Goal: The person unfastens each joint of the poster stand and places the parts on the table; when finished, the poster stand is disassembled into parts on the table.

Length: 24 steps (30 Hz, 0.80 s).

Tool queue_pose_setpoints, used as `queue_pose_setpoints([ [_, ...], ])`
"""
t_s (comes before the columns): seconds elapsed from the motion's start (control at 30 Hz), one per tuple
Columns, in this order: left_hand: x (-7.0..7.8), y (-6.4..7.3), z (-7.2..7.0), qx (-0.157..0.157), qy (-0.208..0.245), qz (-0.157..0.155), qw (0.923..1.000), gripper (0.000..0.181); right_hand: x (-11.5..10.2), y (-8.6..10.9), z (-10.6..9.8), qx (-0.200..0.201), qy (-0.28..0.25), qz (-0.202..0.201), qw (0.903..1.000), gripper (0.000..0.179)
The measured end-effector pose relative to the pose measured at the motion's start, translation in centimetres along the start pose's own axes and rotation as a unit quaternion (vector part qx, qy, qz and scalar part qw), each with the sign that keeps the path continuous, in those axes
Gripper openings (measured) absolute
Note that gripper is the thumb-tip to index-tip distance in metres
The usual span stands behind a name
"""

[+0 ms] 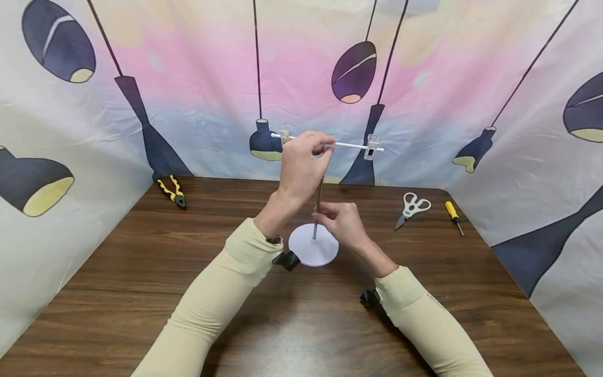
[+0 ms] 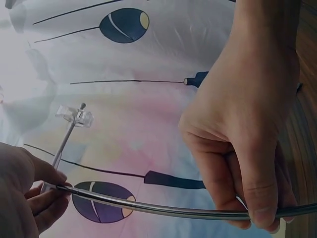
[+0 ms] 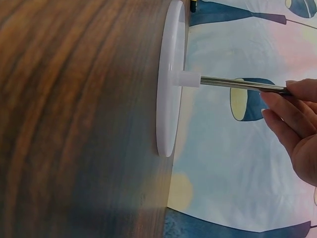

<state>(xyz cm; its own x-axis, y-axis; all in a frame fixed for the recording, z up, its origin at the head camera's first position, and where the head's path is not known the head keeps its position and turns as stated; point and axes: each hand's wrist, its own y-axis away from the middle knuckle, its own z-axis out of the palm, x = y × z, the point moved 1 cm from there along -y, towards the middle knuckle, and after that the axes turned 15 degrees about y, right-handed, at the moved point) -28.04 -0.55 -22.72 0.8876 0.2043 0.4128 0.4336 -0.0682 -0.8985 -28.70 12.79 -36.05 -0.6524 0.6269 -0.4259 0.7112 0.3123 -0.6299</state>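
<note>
A slim metal pole (image 1: 320, 189) stands upright on a round white base (image 1: 313, 256), which rests on the table. Across the pole's top runs a thin white crossbar (image 1: 349, 145). Clear plastic clips sit near its two ends, one on the right (image 1: 372, 146) and one on the left (image 1: 285, 131). My left hand (image 1: 303, 162) pinches the pole's top where it meets the crossbar. Lower down, my right hand (image 1: 343, 220) pinches the pole (image 3: 228, 83) between thumb and fingers, above the base's white collar (image 3: 188, 79).
Yellow-and-black pliers (image 1: 178, 199) lie at the table's back left. White-handled scissors (image 1: 412, 207) and a yellow screwdriver (image 1: 453, 213) lie at the back right. A printed cloth (image 1: 198, 136) hangs behind and along the sides of the wooden table (image 1: 292, 324).
</note>
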Motion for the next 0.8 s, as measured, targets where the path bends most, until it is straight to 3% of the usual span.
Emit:
queue_pose_setpoints([
  [0.33,0.52,0.28,0.15,0.019,-0.063,0.009,0.9978,0.012,0.01,-0.02,0.12,-0.001,-0.004,0.000,1.0000,0.008],
  [0.8,0.49,0.06,0.46,0.019,-0.067,0.000,0.9976,0.012,0.08,0.09,0.03,0.003,0.004,-0.006,1.0000,0.002],
])
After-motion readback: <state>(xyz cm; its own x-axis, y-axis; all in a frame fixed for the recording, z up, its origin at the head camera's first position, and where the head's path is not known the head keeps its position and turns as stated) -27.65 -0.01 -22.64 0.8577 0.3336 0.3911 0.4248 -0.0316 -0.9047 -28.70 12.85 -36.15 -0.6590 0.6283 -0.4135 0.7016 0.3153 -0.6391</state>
